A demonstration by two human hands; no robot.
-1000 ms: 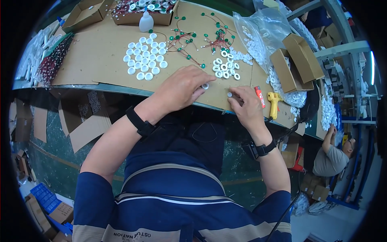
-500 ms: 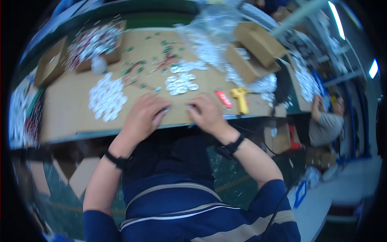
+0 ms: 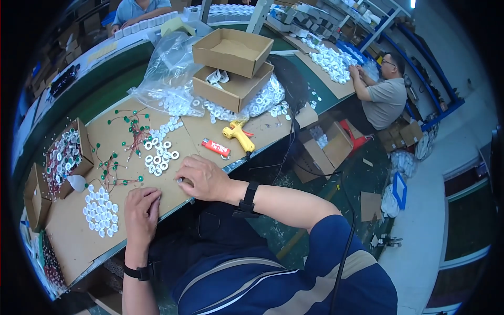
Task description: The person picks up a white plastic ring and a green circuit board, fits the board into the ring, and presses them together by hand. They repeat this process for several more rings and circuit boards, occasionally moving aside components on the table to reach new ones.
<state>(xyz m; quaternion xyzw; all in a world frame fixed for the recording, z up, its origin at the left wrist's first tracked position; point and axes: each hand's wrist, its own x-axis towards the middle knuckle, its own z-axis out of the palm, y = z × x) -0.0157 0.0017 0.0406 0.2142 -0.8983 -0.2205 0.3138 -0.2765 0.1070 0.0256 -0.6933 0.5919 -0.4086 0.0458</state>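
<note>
My left hand (image 3: pixel 140 212) rests at the near edge of the tabletop, fingers curled and thumb against them; whatever may be in it is hidden. To its left lies a group of white round caps (image 3: pixel 101 211). My right hand (image 3: pixel 202 178) is closed beside it, a little farther along the edge. A small dark bit shows at its fingertips, too small to name. Just beyond that hand are several white rings (image 3: pixel 159 156). Small green discs with red wires (image 3: pixel 113 169) are scattered farther back. A red lighter-shaped object (image 3: pixel 216 148) and a yellow glue gun (image 3: pixel 239 136) lie to the right.
Cardboard boxes (image 3: pixel 231 52) are stacked over clear bags of white parts (image 3: pixel 262 100) at the back. At the left, a box of wired parts (image 3: pixel 65 157) stands near a small white bottle (image 3: pixel 77 182). Two other people (image 3: pixel 382 89) sit at neighbouring tables. Cables hang off the right side.
My view has swung to the right, so the table slants and its contents sit farther left in the picture. Both hands remain at the table's near edge, curled as before.
</note>
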